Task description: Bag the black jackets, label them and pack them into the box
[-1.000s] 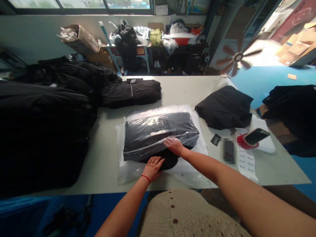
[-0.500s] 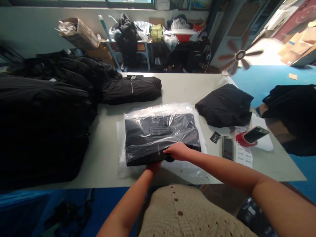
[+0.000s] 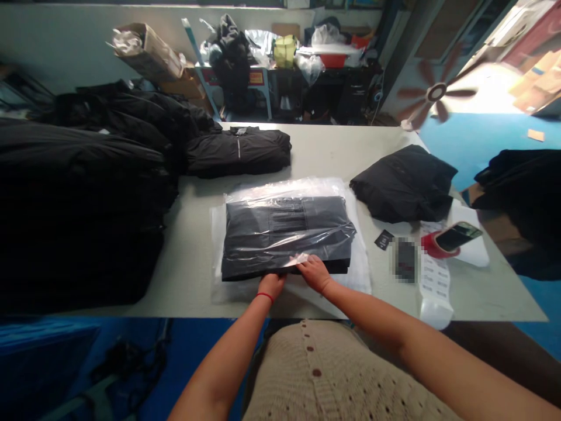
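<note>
A folded black garment [image 3: 284, 234] lies squared on the table inside a clear plastic bag [image 3: 287, 190], with a printed label showing through the film. My left hand [image 3: 272, 286], a red string on its wrist, sits at the garment's near edge, its fingers curled against the plastic. Just beside it, my right hand [image 3: 314, 272] pinches the film where it gathers over that same edge. The garment's underside is hidden.
Folded black garments [image 3: 239, 152] [image 3: 405, 184] lie beyond and right of the bag. A large black pile [image 3: 79, 216] fills the table's left side. To the right are a phone on a red roll [image 3: 456, 237], a small black tag [image 3: 384, 239] and a printed label strip [image 3: 433, 286].
The garment's loose near part, which bulged out earlier, is now folded in, leaving a flat, squared bundle. Both hands have moved to its near edge, and the film lies smoother over it.
</note>
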`<act>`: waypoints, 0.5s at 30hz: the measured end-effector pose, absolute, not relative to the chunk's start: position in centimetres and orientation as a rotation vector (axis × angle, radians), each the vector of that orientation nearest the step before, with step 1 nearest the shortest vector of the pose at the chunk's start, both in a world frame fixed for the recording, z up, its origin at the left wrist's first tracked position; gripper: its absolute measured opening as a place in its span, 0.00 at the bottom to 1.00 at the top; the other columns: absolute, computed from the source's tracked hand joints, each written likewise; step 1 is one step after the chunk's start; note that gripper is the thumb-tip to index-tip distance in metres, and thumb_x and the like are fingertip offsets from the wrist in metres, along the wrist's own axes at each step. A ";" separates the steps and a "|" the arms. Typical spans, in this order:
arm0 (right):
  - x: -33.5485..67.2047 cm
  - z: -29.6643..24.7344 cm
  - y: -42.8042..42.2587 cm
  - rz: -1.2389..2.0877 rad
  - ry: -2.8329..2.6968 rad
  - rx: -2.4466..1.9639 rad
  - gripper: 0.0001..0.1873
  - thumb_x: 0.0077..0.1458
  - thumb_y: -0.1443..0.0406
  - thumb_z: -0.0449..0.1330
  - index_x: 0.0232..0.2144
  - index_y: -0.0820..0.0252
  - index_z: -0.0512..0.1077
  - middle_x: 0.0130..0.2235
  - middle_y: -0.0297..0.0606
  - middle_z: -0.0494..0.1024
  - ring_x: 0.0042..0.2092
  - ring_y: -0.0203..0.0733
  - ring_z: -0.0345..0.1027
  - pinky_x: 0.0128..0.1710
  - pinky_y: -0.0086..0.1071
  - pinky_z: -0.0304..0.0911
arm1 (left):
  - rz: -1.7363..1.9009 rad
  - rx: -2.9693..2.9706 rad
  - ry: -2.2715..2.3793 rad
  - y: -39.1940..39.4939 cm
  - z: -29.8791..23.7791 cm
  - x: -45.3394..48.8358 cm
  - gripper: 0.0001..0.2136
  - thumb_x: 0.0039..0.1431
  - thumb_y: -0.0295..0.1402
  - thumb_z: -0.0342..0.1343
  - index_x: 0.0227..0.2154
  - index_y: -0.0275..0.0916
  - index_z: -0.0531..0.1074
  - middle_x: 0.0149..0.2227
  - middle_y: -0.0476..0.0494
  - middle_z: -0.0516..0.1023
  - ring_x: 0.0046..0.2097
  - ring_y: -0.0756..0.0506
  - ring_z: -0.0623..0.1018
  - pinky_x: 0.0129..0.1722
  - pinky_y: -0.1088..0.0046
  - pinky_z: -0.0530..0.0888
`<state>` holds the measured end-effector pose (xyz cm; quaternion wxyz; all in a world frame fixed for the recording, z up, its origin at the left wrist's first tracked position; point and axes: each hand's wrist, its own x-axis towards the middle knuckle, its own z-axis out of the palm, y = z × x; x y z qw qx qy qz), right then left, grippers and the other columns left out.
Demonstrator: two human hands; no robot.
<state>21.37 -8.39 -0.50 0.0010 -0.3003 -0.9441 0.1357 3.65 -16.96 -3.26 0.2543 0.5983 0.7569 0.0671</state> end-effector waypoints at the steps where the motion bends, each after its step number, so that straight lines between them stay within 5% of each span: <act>1: 21.2 -0.3 -7.5 0.427 -2.978 -0.919 0.26 0.62 0.70 0.49 0.62 0.54 0.61 0.56 0.46 0.72 0.54 0.47 0.66 0.53 0.41 0.59 | 0.198 1.609 2.094 -17.5 -2.8 3.7 0.15 0.64 0.37 0.48 0.44 0.40 0.77 0.42 0.38 0.81 0.46 0.42 0.79 0.45 0.68 0.73; 7: 19.7 2.3 -3.0 0.530 -2.979 -0.911 0.27 0.58 0.70 0.53 0.59 0.52 0.66 0.50 0.41 0.78 0.49 0.46 0.71 0.50 0.37 0.63 | 0.473 1.959 2.186 -21.5 -2.2 4.6 0.12 0.62 0.36 0.51 0.44 0.41 0.75 0.44 0.39 0.78 0.49 0.41 0.74 0.54 0.61 0.67; 15: 18.9 5.3 -0.7 0.577 -2.947 -0.965 0.29 0.53 0.68 0.56 0.58 0.49 0.67 0.53 0.37 0.77 0.53 0.47 0.70 0.51 0.36 0.63 | 0.211 2.144 1.929 -17.9 -5.8 5.0 0.25 0.59 0.28 0.49 0.60 0.38 0.63 0.62 0.37 0.66 0.62 0.40 0.65 0.60 0.59 0.63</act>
